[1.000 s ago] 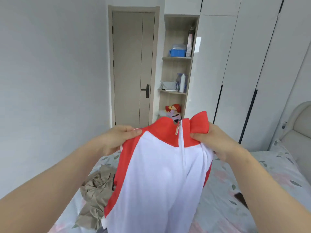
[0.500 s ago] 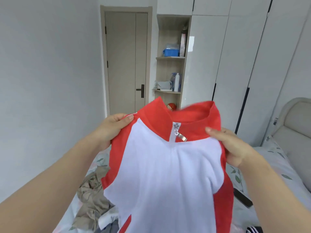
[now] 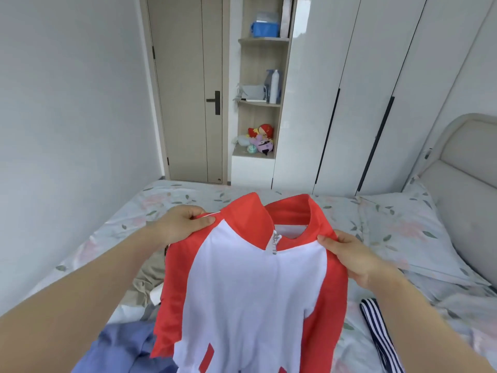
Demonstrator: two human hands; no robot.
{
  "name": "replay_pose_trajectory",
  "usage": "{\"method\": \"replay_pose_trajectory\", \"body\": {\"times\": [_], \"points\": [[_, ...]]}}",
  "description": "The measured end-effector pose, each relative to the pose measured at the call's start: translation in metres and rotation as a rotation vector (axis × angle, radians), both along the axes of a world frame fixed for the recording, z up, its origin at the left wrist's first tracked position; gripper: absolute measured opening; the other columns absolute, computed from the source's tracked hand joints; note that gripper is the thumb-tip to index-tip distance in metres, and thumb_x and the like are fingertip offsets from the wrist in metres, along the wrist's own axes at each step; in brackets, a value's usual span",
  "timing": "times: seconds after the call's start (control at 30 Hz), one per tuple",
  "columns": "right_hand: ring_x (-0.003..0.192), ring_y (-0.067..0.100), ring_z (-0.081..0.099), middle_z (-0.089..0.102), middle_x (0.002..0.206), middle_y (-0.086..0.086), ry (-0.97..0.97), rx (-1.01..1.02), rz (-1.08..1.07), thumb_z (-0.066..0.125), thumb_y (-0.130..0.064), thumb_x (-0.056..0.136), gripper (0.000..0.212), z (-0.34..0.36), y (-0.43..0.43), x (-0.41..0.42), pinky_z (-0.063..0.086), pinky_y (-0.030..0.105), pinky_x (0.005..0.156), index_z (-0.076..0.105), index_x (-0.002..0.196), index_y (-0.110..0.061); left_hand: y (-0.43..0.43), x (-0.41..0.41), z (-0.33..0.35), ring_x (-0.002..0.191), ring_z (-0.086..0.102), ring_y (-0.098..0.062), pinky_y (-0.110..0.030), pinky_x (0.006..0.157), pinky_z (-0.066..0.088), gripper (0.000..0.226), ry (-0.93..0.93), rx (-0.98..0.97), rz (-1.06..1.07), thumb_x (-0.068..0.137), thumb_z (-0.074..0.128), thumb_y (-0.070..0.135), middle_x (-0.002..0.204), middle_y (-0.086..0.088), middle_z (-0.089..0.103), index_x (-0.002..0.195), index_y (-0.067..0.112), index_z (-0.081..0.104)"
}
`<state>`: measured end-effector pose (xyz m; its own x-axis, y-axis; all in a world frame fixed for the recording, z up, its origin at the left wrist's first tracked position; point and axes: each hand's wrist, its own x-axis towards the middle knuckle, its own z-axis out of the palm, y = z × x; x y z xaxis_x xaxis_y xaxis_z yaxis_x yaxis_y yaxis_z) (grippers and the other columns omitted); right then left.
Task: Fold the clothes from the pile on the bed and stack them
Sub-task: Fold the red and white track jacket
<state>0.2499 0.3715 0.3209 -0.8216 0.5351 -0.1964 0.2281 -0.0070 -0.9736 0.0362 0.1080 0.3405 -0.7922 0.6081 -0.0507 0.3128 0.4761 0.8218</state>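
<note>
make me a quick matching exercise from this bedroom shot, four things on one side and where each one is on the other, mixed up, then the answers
Things
1. red and white jacket
2. blue garment
3. striped garment
4. plush toys

Places
A. on the lowest open shelf beside the door
B. lying on the bed, right of the jacket
C. held up over the bed, gripped near the collar by the left hand and right hand
D. lying at the lower left, under the left forearm

Pairs: 1-C, 2-D, 3-B, 4-A
</note>
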Motion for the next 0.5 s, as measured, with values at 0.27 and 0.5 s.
{"method": "replay_pose_trajectory", "body": {"times": [0.27,0.5], "points": [[0.071,0.020,0.044,0.050,0.076,0.010,0.058,0.152,-0.136,0.062,-0.022,0.091,0.017,-0.027,-0.017,0.027,0.036,0.030,0.066,0.059,0.083,-0.006,-0.008,0.038,-0.022,0.053,0.047,-0.009,-0.019,0.052,0.037,0.032,-0.036,0.101,0.059,0.091,0.060,0.033,0.065,0.000,0.053,0.068,0.011,0.058],[0.068,0.018,0.053,0.059,0.072,0.007,0.210,0.146,-0.223,0.061,-0.020,0.091,0.021,0.006,-0.069,0.069,0.042,0.028,0.065,0.062,0.081,-0.002,-0.056,0.074,0.008,0.064,0.054,-0.016,-0.026,0.062,0.043,0.030,-0.082,0.221,-0.045,0.094,0.053,0.034,0.072,-0.003,0.061,0.082,0.008,0.062]]}}
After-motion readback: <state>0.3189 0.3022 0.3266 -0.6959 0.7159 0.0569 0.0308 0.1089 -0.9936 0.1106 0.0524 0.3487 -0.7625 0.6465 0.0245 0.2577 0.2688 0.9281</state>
